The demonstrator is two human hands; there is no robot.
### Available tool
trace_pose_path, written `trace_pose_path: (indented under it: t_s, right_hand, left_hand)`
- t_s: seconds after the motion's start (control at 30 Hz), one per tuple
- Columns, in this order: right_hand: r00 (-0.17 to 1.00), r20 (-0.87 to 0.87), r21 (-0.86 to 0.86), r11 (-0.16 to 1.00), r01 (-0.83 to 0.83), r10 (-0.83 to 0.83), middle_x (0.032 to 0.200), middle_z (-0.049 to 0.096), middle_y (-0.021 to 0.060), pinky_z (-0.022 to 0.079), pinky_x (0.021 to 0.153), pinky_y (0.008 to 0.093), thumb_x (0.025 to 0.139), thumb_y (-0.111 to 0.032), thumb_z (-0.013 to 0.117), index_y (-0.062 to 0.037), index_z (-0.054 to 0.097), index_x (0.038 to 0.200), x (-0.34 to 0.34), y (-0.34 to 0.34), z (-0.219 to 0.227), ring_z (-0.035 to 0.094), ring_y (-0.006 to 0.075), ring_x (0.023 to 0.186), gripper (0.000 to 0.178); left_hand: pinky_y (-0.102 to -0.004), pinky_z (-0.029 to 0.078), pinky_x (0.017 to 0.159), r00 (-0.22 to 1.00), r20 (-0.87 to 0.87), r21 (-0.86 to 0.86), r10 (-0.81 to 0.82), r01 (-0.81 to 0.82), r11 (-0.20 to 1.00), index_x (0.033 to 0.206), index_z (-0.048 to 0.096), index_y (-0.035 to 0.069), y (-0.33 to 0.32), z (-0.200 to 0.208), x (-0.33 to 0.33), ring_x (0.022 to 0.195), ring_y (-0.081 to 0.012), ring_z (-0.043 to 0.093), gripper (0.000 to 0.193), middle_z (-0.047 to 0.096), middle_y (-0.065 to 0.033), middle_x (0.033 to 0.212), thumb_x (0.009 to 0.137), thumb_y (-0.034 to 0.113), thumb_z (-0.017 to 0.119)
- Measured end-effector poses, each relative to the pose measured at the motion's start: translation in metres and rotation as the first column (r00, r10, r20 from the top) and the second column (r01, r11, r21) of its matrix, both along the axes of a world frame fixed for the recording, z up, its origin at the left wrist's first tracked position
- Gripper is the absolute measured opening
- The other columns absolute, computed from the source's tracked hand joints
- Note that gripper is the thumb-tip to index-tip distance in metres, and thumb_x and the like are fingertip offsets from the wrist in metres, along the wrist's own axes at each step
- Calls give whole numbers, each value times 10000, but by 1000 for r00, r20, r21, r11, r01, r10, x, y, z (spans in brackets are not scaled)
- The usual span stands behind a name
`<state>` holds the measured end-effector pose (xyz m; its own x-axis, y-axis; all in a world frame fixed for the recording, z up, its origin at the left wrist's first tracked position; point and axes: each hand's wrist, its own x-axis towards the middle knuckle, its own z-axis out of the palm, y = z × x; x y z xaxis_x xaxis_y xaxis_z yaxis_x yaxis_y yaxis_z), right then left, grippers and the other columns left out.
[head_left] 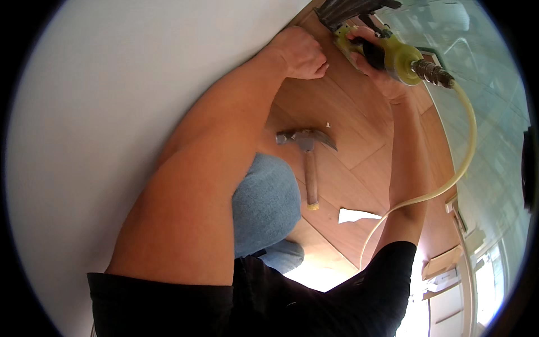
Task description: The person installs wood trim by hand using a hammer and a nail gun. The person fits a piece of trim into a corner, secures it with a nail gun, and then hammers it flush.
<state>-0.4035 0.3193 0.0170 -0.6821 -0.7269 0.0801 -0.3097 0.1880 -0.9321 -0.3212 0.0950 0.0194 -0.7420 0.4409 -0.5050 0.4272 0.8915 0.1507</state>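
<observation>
My right hand (375, 62) is wrapped around the black grip of a yellow-green air nail gun (405, 60). The gun's dark magazine (345, 11) lies toward the far end, near the floor and the wall. A pale yellow air hose (470, 132) runs from its wrapped fitting back across my right forearm. My left hand (300, 53) is closed in a fist, low by the foot of the white wall. Its curled fingers hide whatever may be inside. On the wood floor between my forearms lies a claw hammer (309, 163) with a wooden handle.
The white wall (101, 112) rises close along my left side. Wood plank flooring (359, 129) has a white scrap (356, 215) on it, near the hose. My jeans-clad knee (266, 202) is bent beside the hammer. A glossy, reflective surface (494, 101) stands to the right.
</observation>
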Motion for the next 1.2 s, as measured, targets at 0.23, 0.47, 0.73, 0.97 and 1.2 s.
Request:
trace_pose_path:
  t_s: [0.23,0.47,0.73,0.97,1.2]
  right_hand:
    - [999,-41,-19,1000,-5,4,1193,739,47,500,1008,347,867,-34,761,-80,711,1253,0,2,-1,667,205,1095,392]
    - [997,-74,-1,1000,4,-4,1185,724,56,481,1035,380,824,-3,752,-71,701,1220,-3,10,-9,658,246,1145,405]
    - [966,257,58,998,-28,12,1322,702,99,510,1041,406,943,-76,735,-54,645,1380,7,14,5,648,271,1183,447]
    - [987,-1,-12,986,164,-164,1250,711,7,490,1038,364,883,-53,773,-91,652,1374,55,49,-20,650,202,1153,507]
    - [826,325,-399,726,560,-459,1407,659,187,483,1079,405,925,-92,805,-15,568,1467,262,141,3,636,279,1266,597]
  left_hand:
    - [-460,593,796,1000,16,-17,-17,17,1000,828,790,202,2,1,-3,909,-272,750,456,786,-33,881,1030,461,473]
    - [-473,592,779,998,58,-53,-14,18,998,804,794,184,7,5,-2,884,-299,752,485,787,-58,876,1032,462,468]
    - [-479,593,742,998,-56,-65,-36,32,997,754,780,141,9,0,-3,817,-321,742,515,772,-92,825,1032,445,470]
    - [-480,591,734,994,-103,-55,-30,24,998,721,765,143,10,1,-1,799,-321,733,494,748,-91,769,1023,426,494]
    - [-486,584,717,989,-147,-17,-14,11,1000,712,753,127,8,-4,0,781,-334,724,471,741,-94,754,1009,410,522]
